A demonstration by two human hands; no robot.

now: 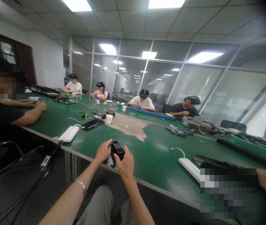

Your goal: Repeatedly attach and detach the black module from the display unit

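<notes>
As the left hand (103, 151) and right hand (125, 165) pinch a black handheld device (118, 149), its long axis slants forward-left beside the green workbench (154, 159).

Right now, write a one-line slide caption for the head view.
Left hand and right hand hold a small black device at a green workbench.

Electronics workshop, green workbench (151, 156)

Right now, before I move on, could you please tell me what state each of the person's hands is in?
Left hand: closed, holding the left side of a small black handheld device.
Right hand: closed, holding the small black handheld device from below.
</notes>
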